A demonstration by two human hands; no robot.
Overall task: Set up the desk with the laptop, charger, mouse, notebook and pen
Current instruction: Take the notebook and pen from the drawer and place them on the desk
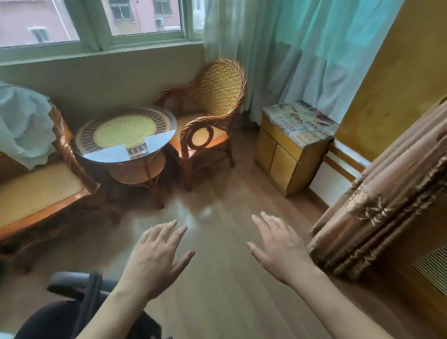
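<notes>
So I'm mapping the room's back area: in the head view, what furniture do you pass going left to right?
Cloth-draped wicker chair → round wicker table → wicker armchair → small wooden cabinet.

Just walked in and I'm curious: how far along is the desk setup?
Nothing looks done yet. No desk, laptop, charger, mouse, notebook or pen is in view. Both hands, left and right, are held out empty over the wooden floor, fingers spread. Ahead stand a round table, two wicker chairs and a small cabinet; a black office chair is at lower left. All of the setup is left.
</notes>
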